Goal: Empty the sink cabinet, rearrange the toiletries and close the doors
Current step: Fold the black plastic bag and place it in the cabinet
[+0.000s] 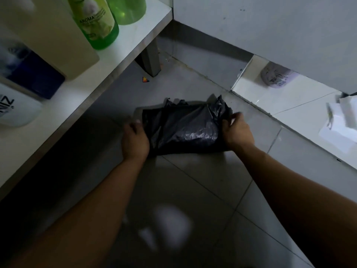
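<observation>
A crumpled black plastic bag (pixel 185 126) lies on the grey tiled floor in the middle of the view. My left hand (pixel 135 139) grips its left edge, fingers curled under the plastic. My right hand (pixel 236 130) pinches the bag's right edge, thumb and fingers bunching the film. On the white cabinet shelf (pixel 123 49) at upper left stand a green AROMA bottle (pixel 96 22), a second green bottle (pixel 127 8), a tall white container (pixel 50 37), a dark blue pack (pixel 36 78) and a white bottle (pixel 15 107).
A cabinet leg (pixel 150 59) stands behind the bag, with a small red-yellow scrap (pixel 145 79) on the floor near it. A raised white tiled step (pixel 286 97) runs along the right, carrying a lilac object (pixel 276 76) and white paper items (pixel 340 120).
</observation>
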